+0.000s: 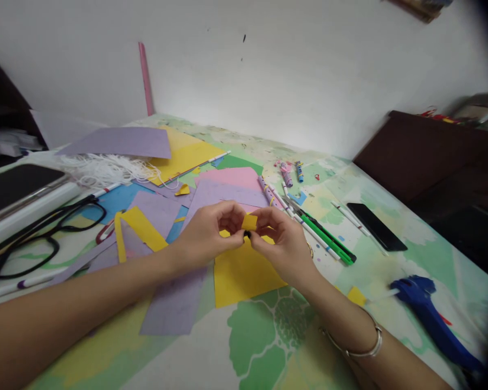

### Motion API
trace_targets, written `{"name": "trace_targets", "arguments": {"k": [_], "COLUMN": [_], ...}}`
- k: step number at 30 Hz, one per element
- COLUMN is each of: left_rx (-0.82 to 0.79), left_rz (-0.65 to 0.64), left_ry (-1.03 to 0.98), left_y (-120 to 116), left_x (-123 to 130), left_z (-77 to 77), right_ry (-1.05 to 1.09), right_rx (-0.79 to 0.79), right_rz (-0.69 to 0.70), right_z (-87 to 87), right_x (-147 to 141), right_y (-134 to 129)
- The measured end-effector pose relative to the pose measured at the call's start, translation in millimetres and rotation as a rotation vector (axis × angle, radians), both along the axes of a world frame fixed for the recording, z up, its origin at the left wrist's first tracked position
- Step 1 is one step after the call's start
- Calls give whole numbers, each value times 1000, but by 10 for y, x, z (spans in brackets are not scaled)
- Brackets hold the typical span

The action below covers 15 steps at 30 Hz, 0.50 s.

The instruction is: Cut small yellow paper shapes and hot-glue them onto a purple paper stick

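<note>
My left hand [213,230] and my right hand [282,241] meet in the middle of the view, thumbs and fingertips pinched together. Between them they hold a small yellow paper piece [249,222], which looks folded or bent. Just below lies a larger yellow paper sheet [244,276] on the table, partly hidden by both hands. Purple paper [174,309] rests beneath my left wrist. A bent yellow paper strip [140,227] lies to the left of that wrist.
A blue glue gun [435,319] lies at right, near a black phone [376,226]. A green cutter [327,238] sits beyond my right hand. Eyeglasses [44,244] and white string [109,170] are at left. Small rolled paper pieces [287,176] stand farther back.
</note>
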State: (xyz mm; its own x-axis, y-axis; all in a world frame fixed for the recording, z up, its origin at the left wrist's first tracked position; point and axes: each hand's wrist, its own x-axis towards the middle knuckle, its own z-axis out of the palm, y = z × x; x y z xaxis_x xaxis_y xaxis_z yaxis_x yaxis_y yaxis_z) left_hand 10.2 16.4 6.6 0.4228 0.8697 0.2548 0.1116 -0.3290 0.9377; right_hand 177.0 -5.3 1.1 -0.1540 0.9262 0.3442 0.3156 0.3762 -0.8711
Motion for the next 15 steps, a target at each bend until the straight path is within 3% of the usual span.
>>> {"name": "trace_targets", "arguments": {"k": [5,15], "left_rx": [21,-124], "left_rz": [19,-10], "left_ry": [48,-27], "left_y": [3,61], "left_x": [0,-22], "left_z": [-7,-4], "right_ry": [-185,15], "right_rx": [29,-83], "right_rz": [29,128], "right_z": [-26,-55], "right_x": [37,114], "right_y": [26,116]}}
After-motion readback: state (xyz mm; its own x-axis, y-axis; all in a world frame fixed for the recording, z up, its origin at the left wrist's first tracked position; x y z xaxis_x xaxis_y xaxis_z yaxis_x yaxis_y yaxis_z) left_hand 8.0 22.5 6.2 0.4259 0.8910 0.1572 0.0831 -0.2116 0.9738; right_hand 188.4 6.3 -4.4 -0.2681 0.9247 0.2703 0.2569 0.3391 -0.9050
